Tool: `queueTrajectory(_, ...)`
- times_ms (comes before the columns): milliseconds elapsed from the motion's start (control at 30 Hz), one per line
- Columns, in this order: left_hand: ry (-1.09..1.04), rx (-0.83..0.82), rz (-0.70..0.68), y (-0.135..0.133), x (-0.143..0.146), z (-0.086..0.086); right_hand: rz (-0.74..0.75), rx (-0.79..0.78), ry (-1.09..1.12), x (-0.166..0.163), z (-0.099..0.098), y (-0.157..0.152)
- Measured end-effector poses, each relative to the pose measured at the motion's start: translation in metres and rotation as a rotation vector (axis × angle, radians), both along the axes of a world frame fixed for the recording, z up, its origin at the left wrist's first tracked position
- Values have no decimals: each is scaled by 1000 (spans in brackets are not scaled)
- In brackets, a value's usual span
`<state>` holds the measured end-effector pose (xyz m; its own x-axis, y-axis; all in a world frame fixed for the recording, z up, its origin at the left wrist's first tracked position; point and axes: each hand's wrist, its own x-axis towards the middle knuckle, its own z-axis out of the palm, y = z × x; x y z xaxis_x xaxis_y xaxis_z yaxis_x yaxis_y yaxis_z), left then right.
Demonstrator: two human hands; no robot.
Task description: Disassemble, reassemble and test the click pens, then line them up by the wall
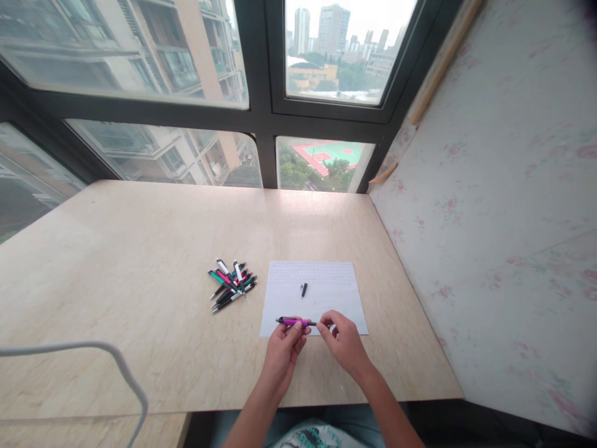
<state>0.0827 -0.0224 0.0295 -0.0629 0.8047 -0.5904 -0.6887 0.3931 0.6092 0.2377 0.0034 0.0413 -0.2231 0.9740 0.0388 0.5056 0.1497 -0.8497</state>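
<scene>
Both hands meet over the near edge of a sheet of paper [326, 305], close to the front of the worktop [140, 280]. Left hand [284, 348] is closed round a magenta pen [293, 322], thumb & fingertips on the barrel. The pen lies roughly level, w/ its dark end sticking out to the left. Right hand [345, 342] is closed in a pinch on the pen's other end, where a thin dark tip runs into the fingers. Can't tell what exactly sits between those fingertips, too small.

The paper is white w/ faint lines of writing along its far edge. A small black pen part [304, 289] lies on it, apart from the hands, nr the middle. Left of the sheet, not touching it, is a loose pile of pens [231, 285]: black, red, teal, white, overlapping. A white bent bar [116, 361] crosses the bottom-left corner. The window [261, 118] runs along the far side, and a flower-patterned wall [489, 218] stands to the right.
</scene>
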Motion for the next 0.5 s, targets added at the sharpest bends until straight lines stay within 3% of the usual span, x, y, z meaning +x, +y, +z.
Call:
queueTrajectory(267,-7,6,-15,0,1,2,-5,-11,-83,1,0,-2)
queueTrajectory(500,1,6,-5,0,1,0,-2,15,-20,0,1,-2)
